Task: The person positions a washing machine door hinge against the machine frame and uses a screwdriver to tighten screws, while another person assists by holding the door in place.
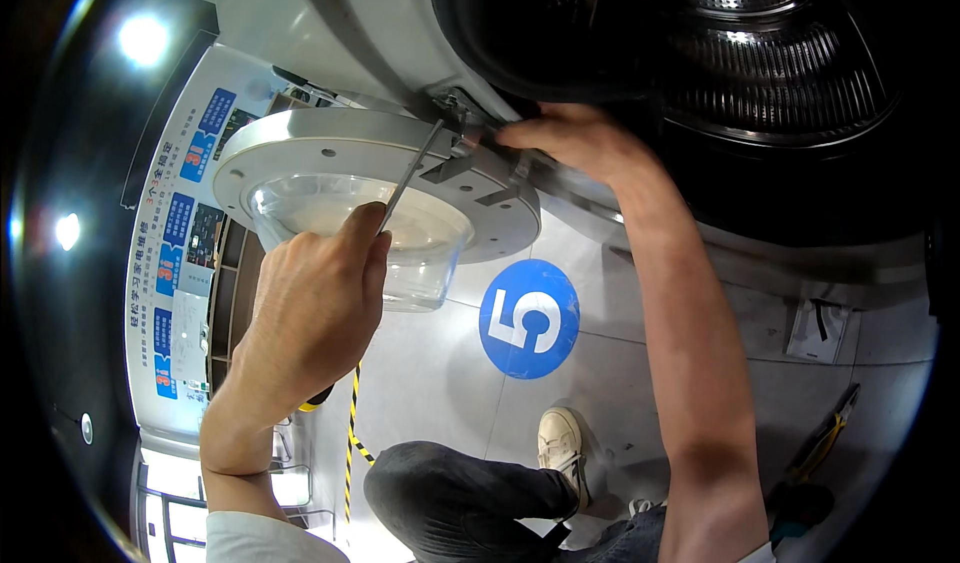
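Observation:
My left hand [315, 293] is closed around a screwdriver, its thumb along the thin metal shaft [412, 178]. A yellow and black handle end shows below the wrist. The shaft's tip reaches the metal hinge [458, 123] between the round washing machine door [300, 143] and the machine's front. The door stands swung open, with its clear glass bowl [415, 283] facing down toward me. At the hinge's right side, my right hand [580, 143] has its thumb and fingers drawn in by the edge of the front panel. Its fingertips are partly hidden, so what they pinch is unclear.
Right of the hinge are the dark door opening and ribbed metal drum [760, 73]. On the floor lie a blue round sticker [530, 318], pliers [825, 433] and a small white box-like piece [818, 331]. My shoe [560, 441] is below. A printed wall board [180, 233] stands left.

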The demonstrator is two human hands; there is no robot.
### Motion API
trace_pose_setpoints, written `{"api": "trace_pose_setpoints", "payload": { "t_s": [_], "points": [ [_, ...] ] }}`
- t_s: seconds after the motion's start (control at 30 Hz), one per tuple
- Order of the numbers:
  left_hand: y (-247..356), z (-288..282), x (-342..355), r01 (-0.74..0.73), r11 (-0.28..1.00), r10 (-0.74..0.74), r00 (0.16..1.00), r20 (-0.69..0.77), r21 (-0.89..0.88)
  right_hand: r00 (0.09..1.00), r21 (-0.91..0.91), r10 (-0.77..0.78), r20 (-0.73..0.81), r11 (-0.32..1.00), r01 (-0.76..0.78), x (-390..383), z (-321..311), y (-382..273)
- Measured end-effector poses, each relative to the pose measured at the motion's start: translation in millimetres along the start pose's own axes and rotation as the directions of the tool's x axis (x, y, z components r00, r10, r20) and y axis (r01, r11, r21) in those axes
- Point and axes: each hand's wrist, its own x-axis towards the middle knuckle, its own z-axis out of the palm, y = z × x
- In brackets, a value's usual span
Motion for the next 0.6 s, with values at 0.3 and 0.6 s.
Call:
{"api": "trace_pose_setpoints", "payload": {
  "t_s": [0.3,0.6],
  "points": [
    [-9,6,1,-0.067,0.998,0.066,0.996,-0.065,-0.012,1.000,-0.009,0.017,0.018,1.000,-0.017,0,2,-2],
    [-30,9,14,0.176,0.782,-0.069,0.978,0.198,-0.598,0.998,-0.040,0.053,-0.032,0.998,-0.054,6,4,8]
  ]
}}
